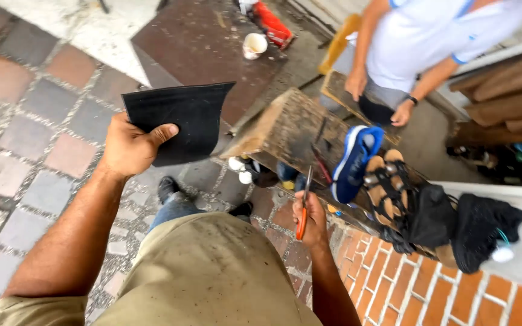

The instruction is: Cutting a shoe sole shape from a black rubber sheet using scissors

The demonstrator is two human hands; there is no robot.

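My left hand (129, 147) grips a flat black rubber sheet (182, 118) by its lower left corner and holds it up over the paved ground. My right hand (311, 218) is closed on orange-handled scissors (304, 205), blades pointing up towards a worn wooden bench (285, 130). On that bench lie a blue shoe (354, 160) with its sole up, a pair of brown strap sandals (385, 184) and black shoes (481, 229).
Another person in a white shirt (424, 36) leans over the far end of the bench, hands on a wooden board (339, 90). A white cup (254, 45) and a red container (272, 25) sit on a dark slab. Red brick paving lies at lower right.
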